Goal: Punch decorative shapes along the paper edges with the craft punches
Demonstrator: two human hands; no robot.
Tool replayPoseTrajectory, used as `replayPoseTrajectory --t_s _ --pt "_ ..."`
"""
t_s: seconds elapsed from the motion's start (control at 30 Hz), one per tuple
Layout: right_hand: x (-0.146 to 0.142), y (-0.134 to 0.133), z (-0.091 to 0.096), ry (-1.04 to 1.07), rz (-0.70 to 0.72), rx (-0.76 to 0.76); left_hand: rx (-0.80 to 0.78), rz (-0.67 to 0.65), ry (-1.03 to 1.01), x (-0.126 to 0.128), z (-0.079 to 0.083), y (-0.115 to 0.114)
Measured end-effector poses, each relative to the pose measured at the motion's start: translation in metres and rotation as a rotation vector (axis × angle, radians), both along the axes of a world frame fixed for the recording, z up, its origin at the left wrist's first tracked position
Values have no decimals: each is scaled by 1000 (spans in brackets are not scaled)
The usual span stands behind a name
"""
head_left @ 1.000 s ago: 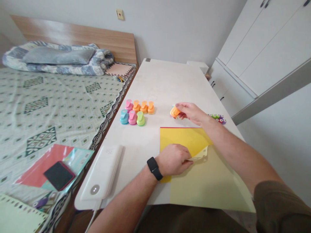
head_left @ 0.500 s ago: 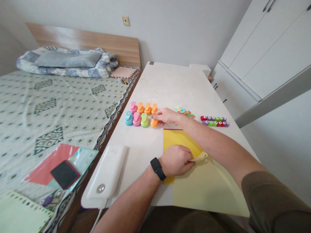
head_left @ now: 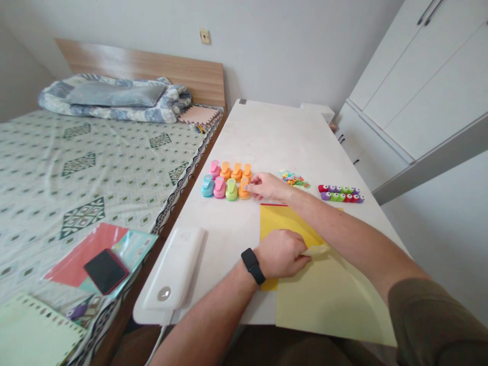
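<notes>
**Fingers.** The fingertips of the right hand (head_left: 269,187) rest against an orange craft punch (head_left: 244,189). The fingers lie extended, but the view cannot confirm whether they still grip it. The left hand (head_left: 281,253) is clenched, with its fingers pinching a curled, pale paper corner (head_left: 316,249).

**Change.** One second ago, the orange craft punch was in the right hand, out beyond the yellow sheet. It now stands at the right end of the front row of punches, touching a green punch (head_left: 231,190).

**Adjacent items.** The front row also holds pink (head_left: 219,187) and blue (head_left: 208,186) punches, and a second row of punches (head_left: 231,171) stands directly behind it. The yellow sheet (head_left: 285,223) lies on a pale yellow sheet (head_left: 328,300), below the right hand. Small coloured paper cutouts (head_left: 293,179) and a row of smaller punches (head_left: 340,193) lie to the right.

**Surroundings.** All of these items rest on a white table (head_left: 290,137). A white power bank (head_left: 175,269) lies at its near edge, beside a bed (head_left: 95,173).
</notes>
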State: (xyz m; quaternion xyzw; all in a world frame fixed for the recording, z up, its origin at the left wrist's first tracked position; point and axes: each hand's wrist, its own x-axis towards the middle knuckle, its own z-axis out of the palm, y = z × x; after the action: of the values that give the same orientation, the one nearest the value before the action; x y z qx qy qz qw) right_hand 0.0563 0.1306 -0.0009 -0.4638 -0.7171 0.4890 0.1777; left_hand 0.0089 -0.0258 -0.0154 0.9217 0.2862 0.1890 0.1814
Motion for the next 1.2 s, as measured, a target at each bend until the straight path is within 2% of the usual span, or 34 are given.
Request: replayPoseTrajectory --t_s 0.13,0.23,0.4,0.5,0.8,1.0,1.1,1.2 --pt "9 -7 14 41 55 22 -4 23 4 0 0 0" --pt "8 -17 19 34 171 10 -19 32 3 1 1 -1" --pt "-5 -25 15 13 417 91 -68 45 10 0 3 -1" --pt "-13 -23 11 -1 505 146 -101 30 -14 -1 5 0" --pt "-21 -24 -1 -10 495 187 -81 37 7 0 4 0" --pt "-18 -23 -7 -27 503 147 -74 51 0 0 4 0" --pt "-14 -24 -3 -3 464 113 -80 47 -11 0 4 0" --pt "-5 -27 14 17 470 104 -80 51 -17 -1 3 0"
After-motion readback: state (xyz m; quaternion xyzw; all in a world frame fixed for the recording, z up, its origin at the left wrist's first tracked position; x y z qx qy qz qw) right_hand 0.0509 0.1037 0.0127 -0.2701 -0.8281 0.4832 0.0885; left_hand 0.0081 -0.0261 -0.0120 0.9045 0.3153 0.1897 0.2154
